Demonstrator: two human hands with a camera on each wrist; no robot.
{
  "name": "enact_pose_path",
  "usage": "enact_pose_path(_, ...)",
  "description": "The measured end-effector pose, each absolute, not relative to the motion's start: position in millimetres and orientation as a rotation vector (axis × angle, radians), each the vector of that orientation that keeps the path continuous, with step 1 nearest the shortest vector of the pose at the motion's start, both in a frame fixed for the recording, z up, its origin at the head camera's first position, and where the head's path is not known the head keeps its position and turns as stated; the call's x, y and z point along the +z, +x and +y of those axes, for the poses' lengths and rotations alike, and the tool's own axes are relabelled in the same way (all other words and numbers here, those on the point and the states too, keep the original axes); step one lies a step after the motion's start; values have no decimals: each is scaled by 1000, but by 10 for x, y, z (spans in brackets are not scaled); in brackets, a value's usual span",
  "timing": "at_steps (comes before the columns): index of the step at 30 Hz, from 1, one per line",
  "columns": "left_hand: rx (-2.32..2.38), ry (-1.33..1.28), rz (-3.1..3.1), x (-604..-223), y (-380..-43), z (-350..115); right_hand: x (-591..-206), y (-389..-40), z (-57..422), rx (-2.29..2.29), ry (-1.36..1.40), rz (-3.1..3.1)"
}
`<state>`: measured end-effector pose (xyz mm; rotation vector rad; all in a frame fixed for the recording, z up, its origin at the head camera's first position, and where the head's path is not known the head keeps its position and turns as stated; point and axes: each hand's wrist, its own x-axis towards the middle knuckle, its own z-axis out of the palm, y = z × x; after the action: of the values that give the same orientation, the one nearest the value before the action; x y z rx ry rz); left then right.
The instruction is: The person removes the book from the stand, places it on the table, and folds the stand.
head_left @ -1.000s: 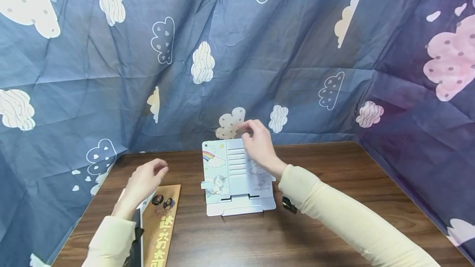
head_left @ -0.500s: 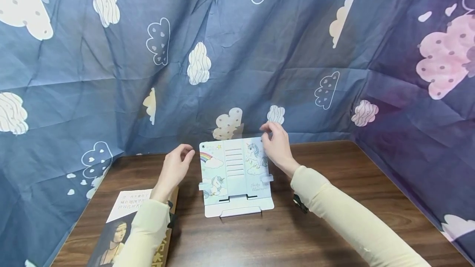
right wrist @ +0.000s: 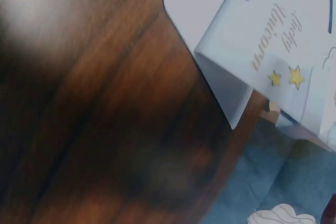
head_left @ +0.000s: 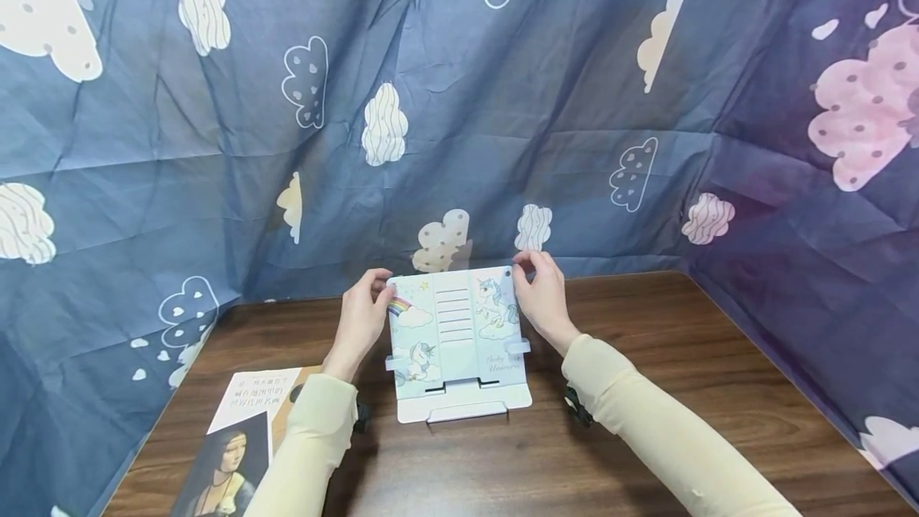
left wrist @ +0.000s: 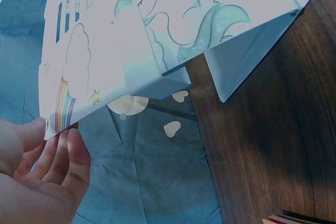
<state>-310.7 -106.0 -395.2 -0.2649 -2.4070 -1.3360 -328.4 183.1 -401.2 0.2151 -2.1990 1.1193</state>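
A pale blue book stand (head_left: 455, 361) with unicorn, rainbow and star drawings stands tilted back on the table, its base plate toward me. My left hand (head_left: 361, 316) pinches its upper left corner; in the left wrist view the thumb of that hand (left wrist: 44, 174) lies on the front face and the fingers go behind. At the upper right corner, my right hand (head_left: 543, 297) holds the edge between thumb and fingers. Clear side clips (head_left: 517, 347) sit low on both edges of the stand. In the right wrist view the stand's lower corner (right wrist: 236, 51) shows, while the right hand's grip is out of sight.
Left of the stand lies a book with a painted portrait (head_left: 228, 461) on its cover, over a tan book (head_left: 305, 377) partly hidden by my left arm. Behind the wooden table (head_left: 617, 437) hangs a blue cloud-patterned cloth (head_left: 467, 102).
My left hand has moved from above the books, rightward to the stand's upper left corner. My right hand has shifted right across the stand's top to its upper right corner.
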Motion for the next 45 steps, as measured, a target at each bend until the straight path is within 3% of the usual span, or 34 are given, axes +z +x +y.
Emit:
enact_pose_path(18,-1281,-226,-2383,-3932,-3146,-1129,-4093,-3308,1613,1276,130,-2235)
enact_pose_path(45,-1371,-358,-2498,-3867,-2982,-1236,-3777,-3391,1570,1307,-1,-2560)
